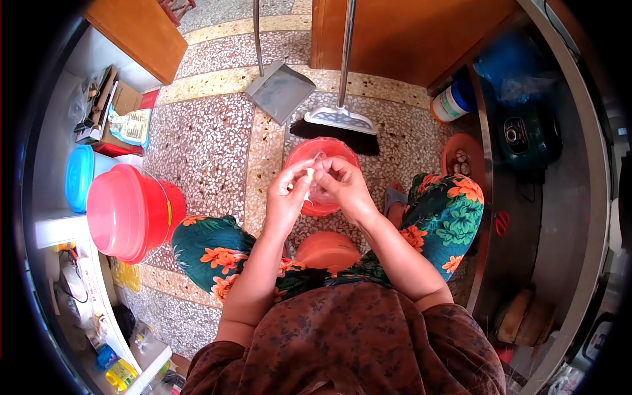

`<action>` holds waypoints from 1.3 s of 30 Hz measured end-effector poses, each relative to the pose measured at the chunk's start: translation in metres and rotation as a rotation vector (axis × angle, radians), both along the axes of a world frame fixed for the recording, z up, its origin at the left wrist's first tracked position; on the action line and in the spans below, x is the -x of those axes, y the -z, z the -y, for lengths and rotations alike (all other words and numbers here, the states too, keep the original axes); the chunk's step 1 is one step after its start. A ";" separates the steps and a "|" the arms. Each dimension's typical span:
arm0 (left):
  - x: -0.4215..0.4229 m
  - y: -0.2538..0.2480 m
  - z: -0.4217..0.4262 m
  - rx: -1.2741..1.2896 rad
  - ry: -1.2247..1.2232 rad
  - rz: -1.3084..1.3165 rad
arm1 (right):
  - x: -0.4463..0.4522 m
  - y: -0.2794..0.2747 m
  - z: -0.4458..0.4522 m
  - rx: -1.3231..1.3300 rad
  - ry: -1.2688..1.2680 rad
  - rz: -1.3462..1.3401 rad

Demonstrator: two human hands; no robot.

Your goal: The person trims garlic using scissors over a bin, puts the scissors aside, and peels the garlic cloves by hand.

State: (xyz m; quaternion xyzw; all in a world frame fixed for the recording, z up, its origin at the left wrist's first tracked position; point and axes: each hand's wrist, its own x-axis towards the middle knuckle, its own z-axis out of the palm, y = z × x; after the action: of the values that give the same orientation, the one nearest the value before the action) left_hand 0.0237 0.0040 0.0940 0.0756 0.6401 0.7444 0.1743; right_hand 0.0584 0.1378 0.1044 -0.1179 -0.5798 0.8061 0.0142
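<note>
Both hands meet over a red basin (322, 146) on the floor between the knees. My left hand (289, 192) is closed, its thumb and fingers pinching a small whitish piece (308, 181) that hangs down a little. Close against it, my right hand (345, 187) has its fingers bent and pressed together at the top of the same piece. The piece is too small to name. Something clear and thin, like plastic, shows in the basin behind the fingers.
A red lidded bucket (135, 214) stands at the left by a blue-lidded tub (79, 178). Ahead are a broom (339, 122) and a grey dustpan (282, 92). An orange bowl (454, 148) with several roundish items sits right. An orange-red stool or tub (327, 250) is below the basin.
</note>
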 end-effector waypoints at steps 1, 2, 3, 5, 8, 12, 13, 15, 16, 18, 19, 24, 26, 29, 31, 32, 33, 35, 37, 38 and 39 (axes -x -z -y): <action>-0.001 0.000 -0.001 -0.053 -0.036 -0.011 | -0.004 -0.010 0.002 0.005 0.016 -0.019; -0.002 0.002 0.000 -0.054 -0.035 -0.011 | -0.008 -0.015 0.003 0.010 0.033 -0.037; -0.003 0.004 0.002 -0.081 -0.036 0.034 | -0.010 -0.016 0.003 0.009 0.034 -0.038; -0.003 0.005 0.002 -0.110 -0.037 0.077 | -0.012 -0.017 0.003 -0.003 0.050 -0.093; -0.002 0.006 0.002 -0.078 -0.019 -0.007 | -0.007 0.012 0.003 -0.053 0.024 -0.097; -0.002 0.007 0.005 0.029 -0.024 -0.196 | -0.010 0.012 -0.001 -0.083 -0.026 -0.099; -0.002 0.007 0.005 0.080 -0.012 -0.250 | -0.010 0.009 -0.001 -0.062 -0.014 -0.065; 0.000 0.012 0.006 0.119 0.002 -0.349 | -0.010 0.002 -0.001 -0.042 -0.001 -0.030; 0.000 0.014 0.006 0.159 0.015 -0.448 | -0.010 0.000 -0.001 -0.024 -0.015 -0.017; -0.002 0.013 0.005 0.079 0.012 -0.327 | -0.010 -0.001 -0.001 -0.005 -0.028 -0.005; -0.003 0.011 0.004 0.001 0.007 -0.204 | -0.010 -0.001 0.000 0.014 -0.032 -0.016; -0.004 0.007 0.003 -0.056 0.005 -0.181 | -0.011 0.000 0.000 0.002 -0.035 -0.015; -0.004 0.008 0.003 -0.076 0.009 -0.157 | -0.011 -0.002 -0.001 0.015 -0.040 -0.022; -0.003 0.009 0.004 -0.061 -0.010 -0.217 | -0.011 -0.007 0.000 0.042 -0.035 -0.005; -0.001 0.016 0.006 0.056 0.003 -0.318 | -0.011 -0.008 0.000 0.035 -0.032 -0.005; -0.001 0.018 0.007 0.055 0.003 -0.318 | -0.011 -0.008 0.000 0.028 -0.030 -0.006; 0.000 0.018 0.007 0.084 0.007 -0.354 | -0.010 -0.006 0.000 0.028 -0.030 -0.006; 0.000 0.017 0.007 0.113 0.011 -0.389 | -0.010 -0.001 0.000 -0.038 -0.014 -0.024; -0.001 0.014 0.007 0.074 0.014 -0.358 | -0.010 -0.001 0.000 -0.046 -0.014 -0.021; -0.002 0.012 0.007 0.074 0.014 -0.358 | -0.009 -0.001 0.001 -0.055 -0.015 -0.019; -0.003 0.010 0.007 0.054 0.018 -0.324 | -0.009 0.000 0.001 -0.055 -0.015 -0.019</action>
State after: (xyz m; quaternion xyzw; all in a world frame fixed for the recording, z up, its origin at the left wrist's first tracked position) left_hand 0.0262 -0.0026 0.0842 0.1958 0.6789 0.7034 0.0772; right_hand 0.0678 0.1368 0.1049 -0.1056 -0.6023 0.7911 0.0170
